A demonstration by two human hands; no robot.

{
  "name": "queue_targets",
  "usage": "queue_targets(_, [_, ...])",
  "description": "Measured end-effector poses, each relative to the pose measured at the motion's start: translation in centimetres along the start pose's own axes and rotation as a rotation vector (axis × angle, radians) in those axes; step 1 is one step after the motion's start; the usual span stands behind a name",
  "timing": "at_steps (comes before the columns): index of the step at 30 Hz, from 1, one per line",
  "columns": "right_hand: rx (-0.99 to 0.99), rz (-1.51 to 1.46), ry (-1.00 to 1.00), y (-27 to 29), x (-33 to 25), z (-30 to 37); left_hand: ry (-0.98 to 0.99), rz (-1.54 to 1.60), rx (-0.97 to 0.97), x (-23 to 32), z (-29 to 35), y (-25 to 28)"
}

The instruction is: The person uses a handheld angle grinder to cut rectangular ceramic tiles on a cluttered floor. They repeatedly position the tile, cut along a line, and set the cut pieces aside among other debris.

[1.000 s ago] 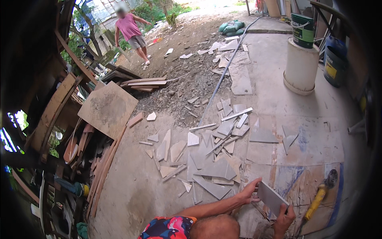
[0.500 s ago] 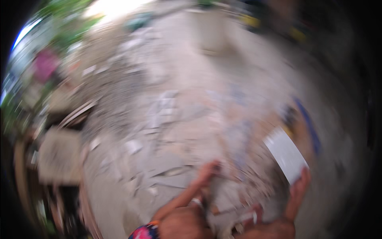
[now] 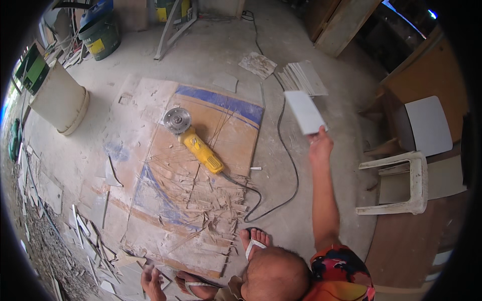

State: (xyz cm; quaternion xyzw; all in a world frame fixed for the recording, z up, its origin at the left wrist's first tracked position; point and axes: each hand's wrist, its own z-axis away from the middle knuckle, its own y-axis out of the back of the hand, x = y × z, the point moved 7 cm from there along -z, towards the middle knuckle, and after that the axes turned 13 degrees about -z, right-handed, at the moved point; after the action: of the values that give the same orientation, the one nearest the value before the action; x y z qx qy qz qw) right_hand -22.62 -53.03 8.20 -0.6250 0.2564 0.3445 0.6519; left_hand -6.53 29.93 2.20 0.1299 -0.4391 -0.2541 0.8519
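My right hand [image 3: 320,146] is stretched forward, gripping a white rectangular tile [image 3: 305,113] by its near end. The tile is held beside a spread stack of white tiles [image 3: 303,79] lying on the floor. Down at the lower left, my left hand [image 3: 152,283] is low by my foot, its fingers loosely bent and apart, next to broken tile pieces [image 3: 131,271]. Between the hands a yellow angle grinder [image 3: 202,152] with a metal disc lies on a dusty cardboard sheet [image 3: 236,135], untouched by either hand.
A black cord [image 3: 295,173] snakes from the grinder across the floor. Thin tile offcuts [image 3: 216,213] litter the cardboard. At left stands a whitish bucket [image 3: 63,100]; a dark green bucket [image 3: 100,40] is farther back. A worn white plastic stool [image 3: 414,183] lies at right.
The view has swung to the right and is now sharp. My right hand has carried the white tile forward, near the stack. My left hand now appears at the lower left, beside the scraps.
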Motion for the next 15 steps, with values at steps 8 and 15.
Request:
queue_targets(8, [0.058, 0.098, -0.103, -3.2, -1.8, -19.5, 0.444, -0.228, -0.027, -15.1, 3.5, 1.6])
queue_targets(15, [-0.505, 1.229, 0.347, 6.5, 0.3, -22.1, 0.473, -0.349, -0.144, -31.5, 12.0, 0.2])
